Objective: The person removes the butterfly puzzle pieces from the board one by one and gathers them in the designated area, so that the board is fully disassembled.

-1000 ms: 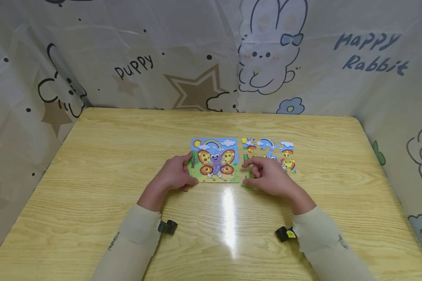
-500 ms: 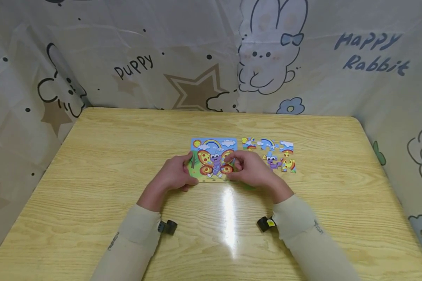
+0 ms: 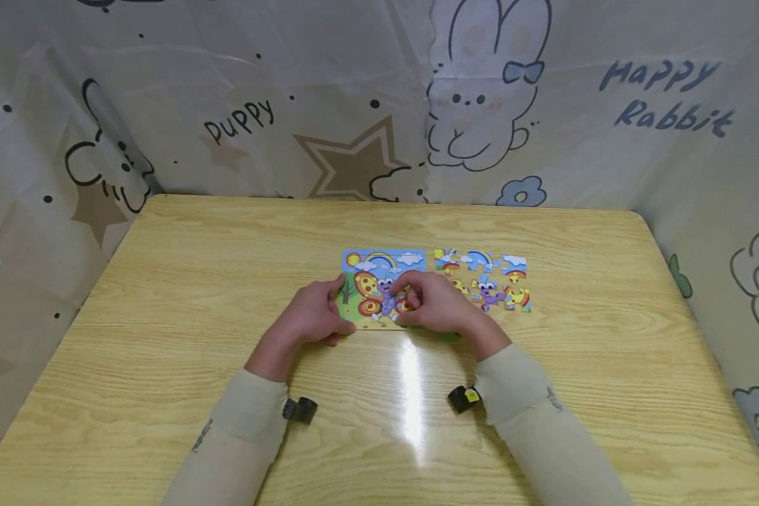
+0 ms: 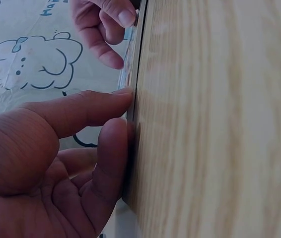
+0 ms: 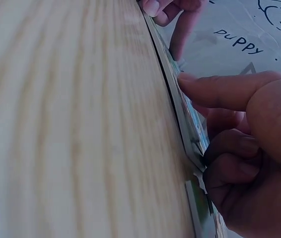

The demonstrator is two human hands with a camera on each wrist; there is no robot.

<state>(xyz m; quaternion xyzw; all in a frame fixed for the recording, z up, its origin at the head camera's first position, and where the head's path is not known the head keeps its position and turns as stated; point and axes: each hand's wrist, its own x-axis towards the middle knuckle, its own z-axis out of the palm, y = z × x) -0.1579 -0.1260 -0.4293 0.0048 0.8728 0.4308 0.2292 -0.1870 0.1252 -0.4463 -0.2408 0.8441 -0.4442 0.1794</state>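
A puzzle board (image 3: 370, 263) printed with a butterfly, sun and rainbow lies flat on the wooden table. My left hand (image 3: 313, 313) grips its left side, thumb at the lower left corner, fingers along the edge. In the left wrist view, the thumb and fingers of my left hand (image 4: 71, 153) meet the board's thin edge. Over the right part of the board is my right hand (image 3: 439, 302), with thumb and forefinger apart above the printed butterfly and the other fingers curled. The right wrist view shows the thumb of my right hand (image 5: 249, 129) near the board's surface; no held piece is visible.
Loose puzzle pieces (image 3: 487, 292) lie right of the board, several in rows, partly hidden by my right hand. A green piece (image 3: 447, 337) shows below that hand. The table (image 3: 228, 239) meets a cartoon-printed cloth (image 3: 354, 84) at the back and sides.
My right hand has moved left from beside the board to over its right half, uncovering pieces behind it. The left hand and the board have stayed in place.
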